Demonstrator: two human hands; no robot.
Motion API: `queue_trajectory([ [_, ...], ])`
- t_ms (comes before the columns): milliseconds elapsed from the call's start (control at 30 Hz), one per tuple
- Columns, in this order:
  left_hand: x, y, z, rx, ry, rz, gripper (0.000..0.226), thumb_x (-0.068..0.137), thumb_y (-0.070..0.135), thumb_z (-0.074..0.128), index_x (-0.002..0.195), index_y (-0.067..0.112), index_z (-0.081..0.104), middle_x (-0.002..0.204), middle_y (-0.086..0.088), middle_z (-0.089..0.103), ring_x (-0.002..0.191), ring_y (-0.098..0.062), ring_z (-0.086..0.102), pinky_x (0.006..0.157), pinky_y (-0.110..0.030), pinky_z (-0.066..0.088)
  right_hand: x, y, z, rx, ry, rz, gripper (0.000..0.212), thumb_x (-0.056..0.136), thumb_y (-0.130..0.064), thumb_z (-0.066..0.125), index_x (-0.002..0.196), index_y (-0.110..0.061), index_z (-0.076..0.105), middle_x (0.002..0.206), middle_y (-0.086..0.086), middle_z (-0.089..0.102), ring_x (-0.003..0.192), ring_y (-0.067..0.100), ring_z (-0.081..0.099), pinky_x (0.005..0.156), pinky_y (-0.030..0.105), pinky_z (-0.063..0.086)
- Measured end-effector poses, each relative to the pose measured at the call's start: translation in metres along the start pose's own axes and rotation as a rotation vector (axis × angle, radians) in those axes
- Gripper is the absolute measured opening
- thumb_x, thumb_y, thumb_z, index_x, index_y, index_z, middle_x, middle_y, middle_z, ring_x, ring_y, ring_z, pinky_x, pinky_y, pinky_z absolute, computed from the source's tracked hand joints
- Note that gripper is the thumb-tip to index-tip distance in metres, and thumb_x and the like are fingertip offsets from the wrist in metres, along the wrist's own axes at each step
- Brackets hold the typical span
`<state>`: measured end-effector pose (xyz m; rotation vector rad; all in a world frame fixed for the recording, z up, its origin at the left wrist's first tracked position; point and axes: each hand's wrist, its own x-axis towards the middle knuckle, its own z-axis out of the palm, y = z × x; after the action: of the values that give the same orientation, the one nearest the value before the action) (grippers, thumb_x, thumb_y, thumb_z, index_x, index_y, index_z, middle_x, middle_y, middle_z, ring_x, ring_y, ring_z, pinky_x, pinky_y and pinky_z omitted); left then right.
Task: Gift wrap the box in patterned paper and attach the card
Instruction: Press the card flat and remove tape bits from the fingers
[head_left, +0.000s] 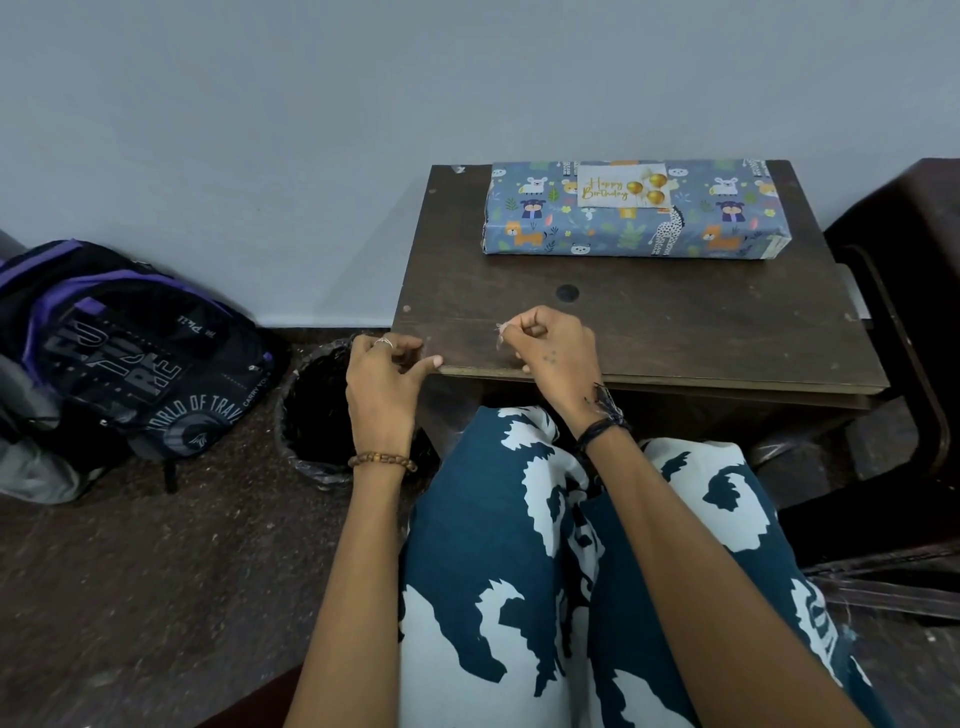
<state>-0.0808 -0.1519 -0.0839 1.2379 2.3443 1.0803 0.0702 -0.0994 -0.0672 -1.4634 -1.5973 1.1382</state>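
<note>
There is one box (636, 210), wrapped in animal paper, at the far edge of the counter (675, 332), and one card (622, 185) is stuck on top. The right hand (558, 353) pinches a tiny clear scrap (500, 332), maybe tape, in curled fingers at the near edge. The left hand (384, 382) curls at the near left corner, maybe pulling that scrap. It could stick to the fingers or miss the one bin (317, 410) below.

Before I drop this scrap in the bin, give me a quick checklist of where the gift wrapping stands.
1. Box fully covered in patterned paper: ok on the sides that show.
2. Card on top of the box: ok.
3. Card firmly stuck: cannot tell.
4. Scrap pinched in right hand: ok.
5. Left hand free: cannot tell, fingers curled at the table edge.
6. Bin beside the table: ok.
</note>
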Motion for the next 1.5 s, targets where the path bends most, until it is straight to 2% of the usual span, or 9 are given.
queue_trajectory([
  [167,0.001,0.0,0.004,-0.037,0.056,-0.072,0.01,0.08,0.013,0.07,0.087,0.008,0.065,0.098,-0.005,0.054,0.078,-0.011,0.054,0.078,-0.021,0.044,0.0,0.0,0.0,0.008,-0.003,0.012,0.021,0.082,-0.022,0.064,0.062,-0.025,0.062,0.063,-0.01,0.064,0.074,0.017,0.066,0.071,0.044,0.057],
  [367,-0.002,0.0,0.007,-0.002,0.103,-0.057,0.01,0.088,0.01,0.058,0.094,0.006,0.065,0.106,-0.009,0.055,0.087,-0.016,0.055,0.072,-0.01,0.031,0.0,0.0,0.0,0.001,-0.002,0.005,0.016,0.081,-0.019,0.063,0.065,-0.022,0.065,0.062,-0.011,0.064,0.068,0.014,0.065,0.071,0.042,0.057],
  [500,-0.001,0.007,0.013,-0.031,0.053,-0.135,0.033,0.084,0.029,0.066,0.103,0.004,0.056,0.11,-0.006,0.044,0.082,-0.012,0.045,0.072,-0.017,0.032,0.001,0.001,0.001,-0.013,-0.001,-0.006,0.012,0.081,-0.02,0.063,0.071,-0.016,0.068,0.065,-0.007,0.067,0.066,0.011,0.062,0.071,0.039,0.057],
  [667,0.003,0.005,0.013,-0.038,0.012,-0.151,0.026,0.088,0.018,0.061,0.108,0.002,0.052,0.119,-0.012,0.043,0.091,-0.019,0.05,0.074,-0.018,0.034,0.001,0.002,0.002,-0.024,-0.002,-0.011,0.012,0.082,-0.021,0.063,0.071,-0.017,0.068,0.065,-0.009,0.066,0.067,0.012,0.063,0.07,0.039,0.057],
  [833,0.001,0.005,0.013,0.042,0.0,-0.072,0.019,0.093,0.011,0.051,0.11,0.002,0.051,0.121,-0.014,0.043,0.097,-0.025,0.053,0.076,-0.023,0.035,0.001,0.003,0.002,-0.021,-0.003,-0.011,0.012,0.082,-0.022,0.063,0.073,-0.016,0.068,0.067,-0.007,0.067,0.066,0.012,0.063,0.07,0.039,0.056],
  [967,-0.003,0.001,0.009,0.068,0.016,-0.016,0.021,0.093,0.002,0.041,0.11,0.004,0.053,0.119,-0.011,0.044,0.083,-0.015,0.048,0.072,-0.024,0.038,0.002,0.003,0.002,-0.016,0.004,-0.014,0.015,0.082,-0.023,0.063,0.073,-0.013,0.07,0.07,-0.002,0.069,0.072,0.015,0.066,0.072,0.043,0.056],
  [1067,-0.004,-0.006,0.005,-0.005,-0.011,0.024,0.018,0.092,0.006,0.051,0.108,0.005,0.058,0.113,-0.008,0.047,0.088,-0.012,0.052,0.079,-0.02,0.041,0.002,0.004,0.002,-0.017,0.004,-0.016,0.014,0.082,-0.022,0.063,0.073,-0.014,0.07,0.07,-0.003,0.069,0.072,0.015,0.066,0.072,0.043,0.056],
  [1200,-0.002,-0.011,0.003,-0.084,-0.067,0.065,0.025,0.079,0.008,0.072,0.103,0.004,0.066,0.101,-0.002,0.048,0.079,-0.009,0.056,0.081,-0.014,0.046,0.002,0.005,0.002,-0.024,-0.001,-0.013,0.014,0.081,-0.022,0.063,0.072,-0.015,0.07,0.069,-0.007,0.068,0.073,0.014,0.066,0.071,0.042,0.056],
  [1500,0.0,-0.024,0.001,-0.036,0.02,0.302,0.003,0.077,0.0,0.07,0.08,-0.001,0.07,0.086,-0.006,0.063,0.075,-0.012,0.058,0.07,-0.003,0.041,0.003,0.007,0.002,0.008,0.001,-0.013,0.014,0.08,-0.021,0.064,0.067,-0.018,0.068,0.068,-0.011,0.065,0.076,0.015,0.065,0.072,0.045,0.056],
])
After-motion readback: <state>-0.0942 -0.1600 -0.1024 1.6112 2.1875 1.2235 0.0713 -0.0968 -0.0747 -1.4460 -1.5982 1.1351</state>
